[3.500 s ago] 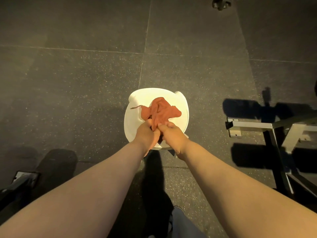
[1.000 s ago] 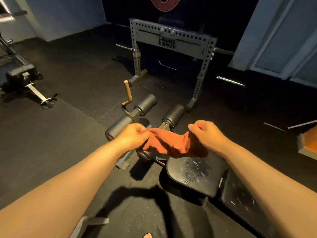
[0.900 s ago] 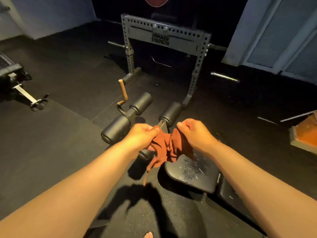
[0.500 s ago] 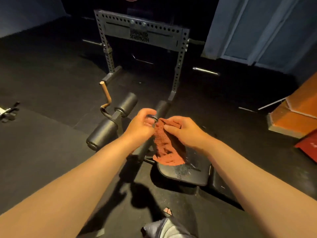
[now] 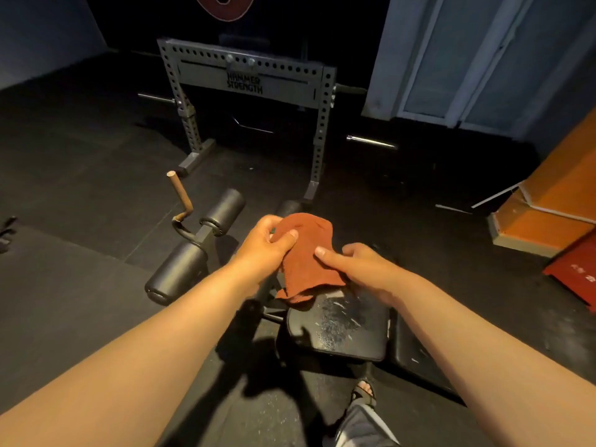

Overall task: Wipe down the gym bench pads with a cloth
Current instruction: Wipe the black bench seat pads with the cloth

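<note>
At 8 o'clock the dark floor (image 5: pixel 64 317) is wide open. Two black rollers (image 5: pixel 175 274) and a rusty handle (image 5: pixel 180 195) stand in the way at 9. The grey rack (image 5: pixel 251 82) blocks 12. An orange block (image 5: pixel 548 214) sits at 3.

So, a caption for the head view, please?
Left hand and right hand hold a rust-orange cloth over the scuffed bench pad.

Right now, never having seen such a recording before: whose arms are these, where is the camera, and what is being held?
No robot here: the camera sits on a person's head, looking forward and down, so the two bare arms are their own. The left hand and right hand both grip a rust-red cloth over the black seat pad of a gym bench, which bears pale marks. Foam rollers stick out on the left; a grey rack stands behind. Whether the cloth touches the pad is unclear.
</note>
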The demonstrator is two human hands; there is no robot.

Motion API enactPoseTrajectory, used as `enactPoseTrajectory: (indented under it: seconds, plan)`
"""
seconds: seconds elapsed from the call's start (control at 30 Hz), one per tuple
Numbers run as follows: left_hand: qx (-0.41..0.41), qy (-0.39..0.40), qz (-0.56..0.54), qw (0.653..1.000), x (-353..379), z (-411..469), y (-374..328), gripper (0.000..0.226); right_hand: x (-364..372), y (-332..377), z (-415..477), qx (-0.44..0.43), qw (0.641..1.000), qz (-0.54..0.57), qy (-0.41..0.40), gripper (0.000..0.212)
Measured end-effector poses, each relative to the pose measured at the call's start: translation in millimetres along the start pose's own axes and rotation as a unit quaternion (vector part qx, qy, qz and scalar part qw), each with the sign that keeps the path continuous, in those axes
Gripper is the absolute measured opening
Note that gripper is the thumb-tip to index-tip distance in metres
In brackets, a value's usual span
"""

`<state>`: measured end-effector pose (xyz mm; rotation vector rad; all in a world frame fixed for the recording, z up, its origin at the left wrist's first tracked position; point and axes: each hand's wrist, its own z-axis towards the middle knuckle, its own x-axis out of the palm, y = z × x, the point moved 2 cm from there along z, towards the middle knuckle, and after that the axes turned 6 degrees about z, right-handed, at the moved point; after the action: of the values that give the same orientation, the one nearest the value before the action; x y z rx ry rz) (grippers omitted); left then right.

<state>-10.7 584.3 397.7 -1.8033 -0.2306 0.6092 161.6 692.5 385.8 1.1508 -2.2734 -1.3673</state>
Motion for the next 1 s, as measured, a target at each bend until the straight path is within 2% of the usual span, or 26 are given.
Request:
enactPoseTrajectory:
  seconds: [0.03, 0.1, 0.2, 0.27, 0.43, 0.63, 0.67, 0.73, 0.77, 0.83, 0.9, 1.0]
  plan:
    - [-0.022, -0.027, -0.028, 0.999, 7, 3, 0, 0.016, -1, -8, 1, 0.062, 0.998, 0.026, 0.017, 0.093]
    - [-0.055, -0.052, -0.071, 0.995, 23, 12, 1, 0.015, -3, -18, 3, 0.13, 0.983, 0.124, 0.049, 0.066]
    - [-0.118, -0.052, -0.168, 0.977, 53, 29, -2, 0.018, -12, -19, 12, 0.153, 0.941, 0.298, 0.047, 0.038]
    - [-0.156, -0.041, -0.224, 0.961, 75, 38, -10, 0.02, -25, -18, 26, 0.141, 0.922, 0.359, 0.012, 0.032]
    - [-0.18, -0.083, -0.237, 0.951, 121, 69, -26, 0.02, -81, -24, 65, 0.097, 0.932, 0.345, -0.055, 0.026]
    - [-0.198, -0.129, -0.25, 0.939, 155, 113, -28, 0.048, -135, -20, 106, 0.04, 0.907, 0.415, -0.064, 0.021]
    - [-0.203, -0.141, -0.252, 0.936, 158, 118, -25, 0.051, -140, -20, 111, 0.02, 0.914, 0.4, -0.058, 0.019]
    - [-0.216, -0.17, -0.276, 0.921, 163, 126, -20, 0.057, -137, -20, 115, -0.006, 0.947, 0.322, 0.011, 0.017]
    - [-0.22, -0.182, -0.294, 0.912, 164, 128, -18, 0.059, -132, -25, 116, -0.007, 0.962, 0.269, 0.046, 0.015]
    - [-0.222, -0.2, -0.33, 0.895, 162, 131, -11, 0.059, -122, -38, 119, 0.007, 0.977, 0.206, 0.054, 0.01]
    - [-0.224, -0.208, -0.344, 0.888, 157, 129, -2, 0.055, -117, -49, 125, 0.022, 0.978, 0.208, 0.03, 0.012]
    - [-0.203, -0.188, -0.309, 0.91, 146, 126, 18, 0.049, -113, -60, 136, 0.068, 0.969, 0.237, -0.021, 0.014]
